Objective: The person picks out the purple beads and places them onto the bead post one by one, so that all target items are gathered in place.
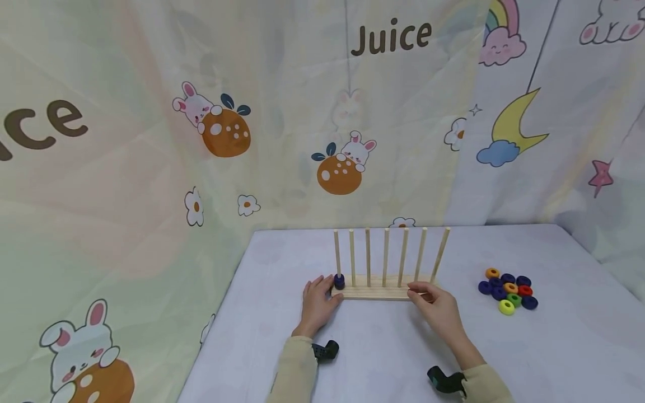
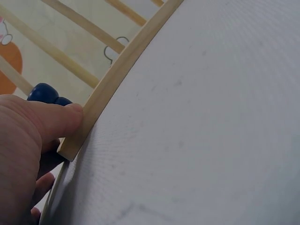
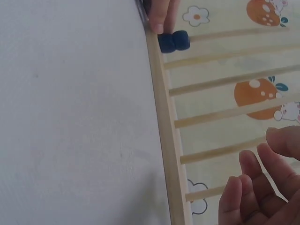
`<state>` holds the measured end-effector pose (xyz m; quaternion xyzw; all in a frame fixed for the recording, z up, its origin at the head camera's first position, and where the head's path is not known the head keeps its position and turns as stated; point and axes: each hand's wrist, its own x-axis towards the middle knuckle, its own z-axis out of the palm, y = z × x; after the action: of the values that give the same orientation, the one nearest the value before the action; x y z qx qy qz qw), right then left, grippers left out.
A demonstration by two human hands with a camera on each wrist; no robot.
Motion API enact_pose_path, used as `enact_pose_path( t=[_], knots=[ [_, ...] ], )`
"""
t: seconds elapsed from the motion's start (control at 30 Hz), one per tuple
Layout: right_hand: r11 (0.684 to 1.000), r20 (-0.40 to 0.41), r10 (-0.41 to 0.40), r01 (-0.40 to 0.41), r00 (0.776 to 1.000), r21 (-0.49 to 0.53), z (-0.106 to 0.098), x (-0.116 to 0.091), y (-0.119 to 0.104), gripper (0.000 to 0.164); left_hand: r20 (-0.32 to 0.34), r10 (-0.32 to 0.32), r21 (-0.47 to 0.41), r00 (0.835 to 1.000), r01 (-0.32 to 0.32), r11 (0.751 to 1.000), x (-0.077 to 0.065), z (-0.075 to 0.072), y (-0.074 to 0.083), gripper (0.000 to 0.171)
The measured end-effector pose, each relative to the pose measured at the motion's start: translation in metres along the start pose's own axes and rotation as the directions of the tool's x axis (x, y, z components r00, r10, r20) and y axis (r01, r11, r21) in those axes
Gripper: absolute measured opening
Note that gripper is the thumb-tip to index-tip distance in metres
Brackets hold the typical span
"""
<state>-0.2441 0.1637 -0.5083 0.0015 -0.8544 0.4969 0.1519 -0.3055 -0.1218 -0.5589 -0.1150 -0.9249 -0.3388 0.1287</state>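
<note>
One wooden rack (image 1: 373, 293), seven pegs (image 1: 386, 257): two blue beads (image 1: 339, 281) are threaded on the leftmost. Rack end gripped by left hand (image 1: 318, 302); right hand (image 1: 439, 309) held loosely parted. Eleven loose beads (image 1: 510, 291).

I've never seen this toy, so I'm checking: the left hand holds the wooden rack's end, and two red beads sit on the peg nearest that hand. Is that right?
Not quite: the two beads on that peg are dark blue, not red, as the right wrist view shows. The left hand does hold the end of the wooden rack.
</note>
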Motion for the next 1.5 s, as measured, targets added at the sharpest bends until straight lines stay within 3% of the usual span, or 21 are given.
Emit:
enact_pose_path(
  t=[0.43, 0.73, 0.93, 1.2, 1.5],
  knots=[
    [0.995, -0.119, -0.021, 0.009, 0.993, -0.103, -0.019, 0.002, 0.023, 0.022, 0.012, -0.005, -0.022, 1.000, 0.006, 1.000, 0.002, 0.003, -0.001, 0.055],
    [0.982, -0.146, 0.092, -0.114, 0.985, -0.152, -0.029, 0.006, 0.044, 0.029, 0.010, -0.001, -0.015, 1.000, 0.001, 1.000, 0.002, 0.003, -0.001, 0.056],
    [0.961, -0.182, 0.198, -0.227, 0.963, -0.158, -0.036, 0.009, 0.052, 0.033, -0.002, 0.008, -0.019, 1.000, -0.008, 1.000, 0.001, 0.001, -0.001, 0.055],
    [0.941, -0.210, 0.276, -0.308, 0.938, -0.138, -0.047, 0.007, 0.054, 0.035, 0.000, -0.004, -0.015, 1.000, 0.004, 1.000, -0.001, 0.000, -0.002, 0.055],
    [0.937, -0.418, 0.261, -0.332, 0.870, -0.106, -0.057, 0.011, 0.066, 0.029, 0.000, -0.008, -0.016, 1.000, 0.008, 1.000, -0.001, 0.001, -0.003, 0.055]
  ],
)
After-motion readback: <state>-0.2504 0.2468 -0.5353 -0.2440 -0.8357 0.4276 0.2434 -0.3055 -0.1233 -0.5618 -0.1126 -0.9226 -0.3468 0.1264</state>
